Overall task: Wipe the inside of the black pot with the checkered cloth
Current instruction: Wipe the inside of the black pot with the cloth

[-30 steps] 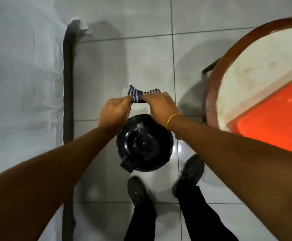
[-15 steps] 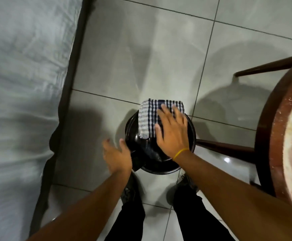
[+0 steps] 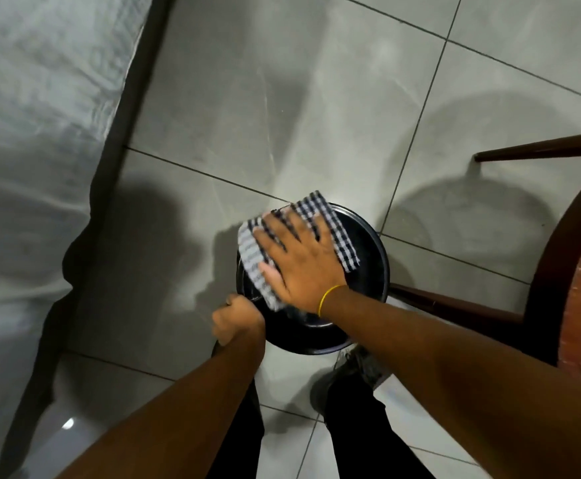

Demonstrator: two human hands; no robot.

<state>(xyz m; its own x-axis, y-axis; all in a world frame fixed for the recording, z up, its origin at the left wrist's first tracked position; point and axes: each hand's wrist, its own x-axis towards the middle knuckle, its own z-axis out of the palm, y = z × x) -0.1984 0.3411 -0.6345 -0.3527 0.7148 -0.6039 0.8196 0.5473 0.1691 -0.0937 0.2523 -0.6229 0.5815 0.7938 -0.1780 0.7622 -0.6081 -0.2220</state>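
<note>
Head view. The black pot (image 3: 368, 271) stands on the tiled floor (image 3: 282, 98), directly in front of the person's feet and just beside the dark wooden leg (image 3: 455, 305) of a round table (image 3: 558, 271) at the right edge of the view. A pale sheet (image 3: 40, 133) covers the left side of the view.

The left hand (image 3: 239, 318) is closed in a fist at the near-left rim of the pot. What it grips is hidden under the fist; it is judged to be the pot's handle, held to steady the pot.

The right hand (image 3: 299, 261), which has a yellow band (image 3: 327, 297) at the wrist, lies flat with fingers spread and presses on the checkered cloth (image 3: 341, 233). The cloth is folded and lies across the far-left part of the pot's opening, with one corner reaching past the far rim.

Progress, as a judgement: the cloth is placed and the pot is braced, so wiping is at or near its start. The cloth appears to sit high, near the rim. The near and right inner surfaces show bare and remain to be wiped. The cleanliness of the interior cannot be told.
</note>
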